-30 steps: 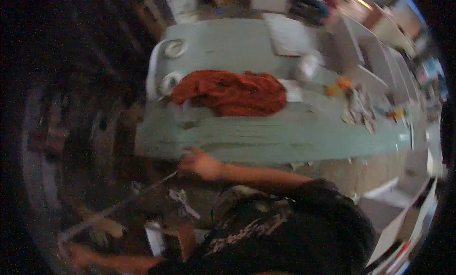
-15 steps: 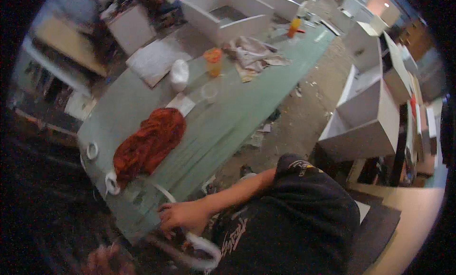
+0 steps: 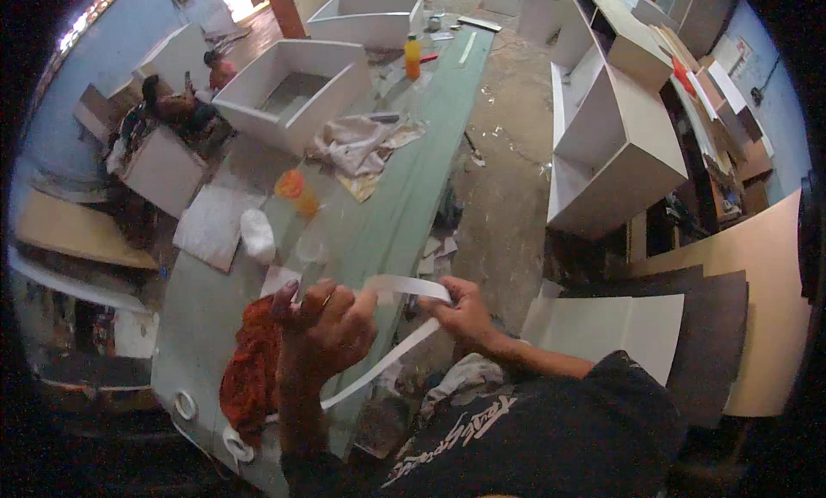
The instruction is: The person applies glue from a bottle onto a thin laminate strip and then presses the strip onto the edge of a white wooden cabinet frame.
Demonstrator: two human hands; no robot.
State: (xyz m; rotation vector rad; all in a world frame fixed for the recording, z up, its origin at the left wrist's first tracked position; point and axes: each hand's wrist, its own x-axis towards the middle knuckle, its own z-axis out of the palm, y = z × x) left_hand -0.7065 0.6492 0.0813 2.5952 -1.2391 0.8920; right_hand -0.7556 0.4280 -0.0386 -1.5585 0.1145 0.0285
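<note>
Just right of the rust-red cloth (image 3: 249, 360), the left hand (image 3: 331, 330) is hovering with its fingers curling and the back of the hand facing upward; whether those fingers are gripping anything is hard to tell, because the near end of the white strip (image 3: 413, 285) is blurring where it is meeting them. Farther right of the cloth, the right hand (image 3: 465, 313) is pinching the strip between thumb and fingers. The strip itself is spanning the gap between the two hands on the cloth's right side, then bending at the right hand and slanting back down toward the cloth, passing behind the left forearm. The cloth is lying crumpled on the pale green desk (image 3: 391, 214). Below it, two white ring-shaped rolls (image 3: 185, 405) are resting near the desk's end, one of them just beside the cloth. Above the cloth, a white wrapped bundle (image 3: 257, 234) is sitting near a flat white panel (image 3: 211, 227), and an orange-topped container (image 3: 297, 193) is standing a little farther up. Well beyond the cloth, a pale rag (image 3: 357, 145) is lying bunched beside an open white cabinet (image 3: 292, 89), and an orange bottle (image 3: 412, 58) is standing upright farther away. Well to the cloth's right, another white cabinet (image 3: 611, 145) is standing on the floor (image 3: 499, 197).
</note>
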